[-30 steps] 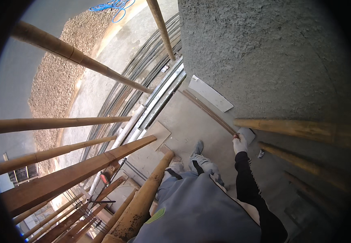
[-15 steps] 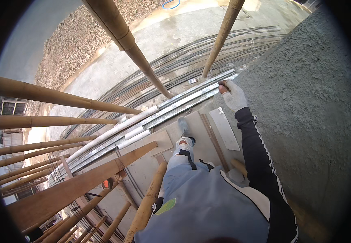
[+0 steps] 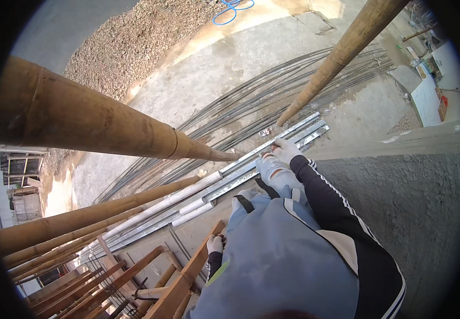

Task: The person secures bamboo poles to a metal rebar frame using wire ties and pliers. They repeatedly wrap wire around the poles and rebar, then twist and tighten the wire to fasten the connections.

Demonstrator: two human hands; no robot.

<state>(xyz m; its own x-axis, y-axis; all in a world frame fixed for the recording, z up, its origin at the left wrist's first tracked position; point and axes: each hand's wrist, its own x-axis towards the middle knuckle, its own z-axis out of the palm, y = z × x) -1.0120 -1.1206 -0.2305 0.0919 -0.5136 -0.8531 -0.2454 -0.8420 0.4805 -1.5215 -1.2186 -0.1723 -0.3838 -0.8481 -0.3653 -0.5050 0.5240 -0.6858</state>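
My right hand (image 3: 285, 151) wears a pale glove that leaves the fingertips bare. Its fingers are curled beside my raised knee, in front of the metal channels (image 3: 307, 130) in this view. Whatever those fingers hold, if anything, is hidden. Low on my left side, my left hand (image 3: 215, 244), gloved the same way, is closed beside the end of a wooden plank (image 3: 190, 271). I cannot tell whether it touches the plank. My bent legs in light blue trousers show between the hands.
Thick bamboo poles (image 3: 107, 119) cross the left, and another pole (image 3: 336, 61) slants at upper right. White pipes (image 3: 161, 204) lie beside the channels. Long rods (image 3: 251, 90) spread over the concrete floor below. A rough grey wall (image 3: 400, 196) stands at my right; a gravel heap (image 3: 139, 42) lies far off.
The view has shifted, showing more ground beyond the wall. My right hand has moved from before the rough wall to beside my knee. My left hand has come into sight, and my legs are drawn up.
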